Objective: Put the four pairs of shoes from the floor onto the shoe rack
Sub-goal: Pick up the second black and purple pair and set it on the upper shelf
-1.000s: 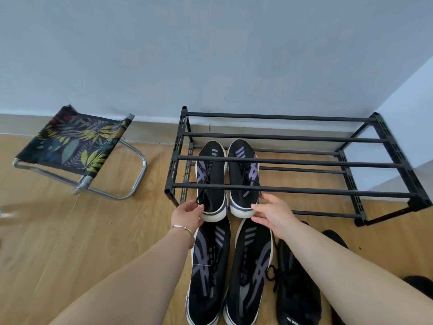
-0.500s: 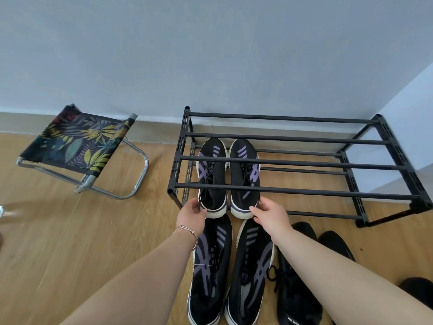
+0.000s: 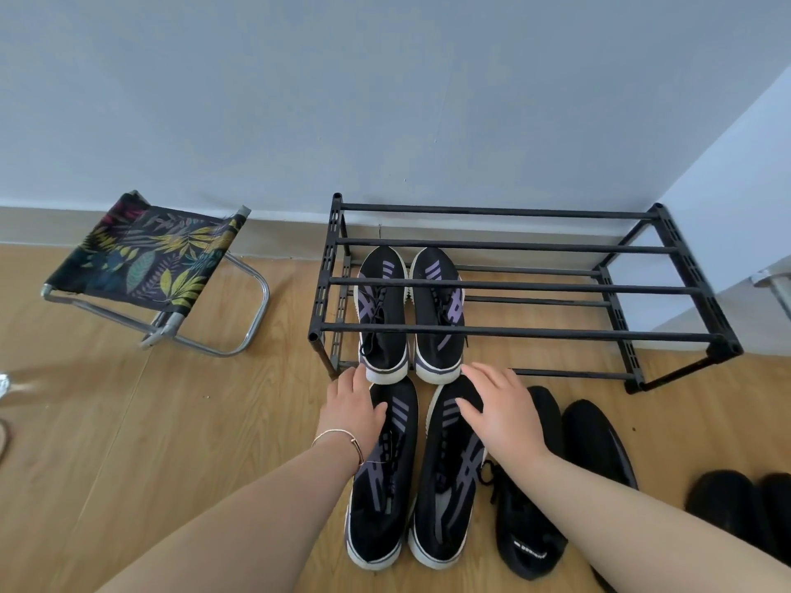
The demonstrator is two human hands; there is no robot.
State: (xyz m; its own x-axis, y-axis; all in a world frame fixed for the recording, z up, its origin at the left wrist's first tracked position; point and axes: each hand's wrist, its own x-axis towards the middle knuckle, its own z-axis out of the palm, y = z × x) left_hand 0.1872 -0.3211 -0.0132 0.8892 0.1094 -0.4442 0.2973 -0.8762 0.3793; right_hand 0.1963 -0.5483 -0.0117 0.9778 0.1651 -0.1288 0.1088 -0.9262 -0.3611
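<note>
A black shoe rack [image 3: 513, 333] with two tiers stands against the wall. One pair of black and purple sneakers [image 3: 411, 318] sits on its lower tier at the left end, heels toward me. A second matching pair [image 3: 411, 477] lies on the floor just in front. My left hand [image 3: 353, 406] hovers over the toe of the left floor sneaker, fingers apart, holding nothing. Over the toe of the right floor sneaker, my right hand [image 3: 498, 406] is spread and empty. A black pair [image 3: 560, 468] lies to the right, partly hidden by my right arm. Another black pair [image 3: 744, 502] is at the far right edge.
A folding stool [image 3: 150, 267] with leaf-print fabric stands on the wooden floor left of the rack. The rack's upper tier and the rest of its lower tier hold nothing. A white wall corner rises on the right.
Both hands have let go of the heels of the pair on the rack and drawn back toward me, over the toes of the pair on the floor.
</note>
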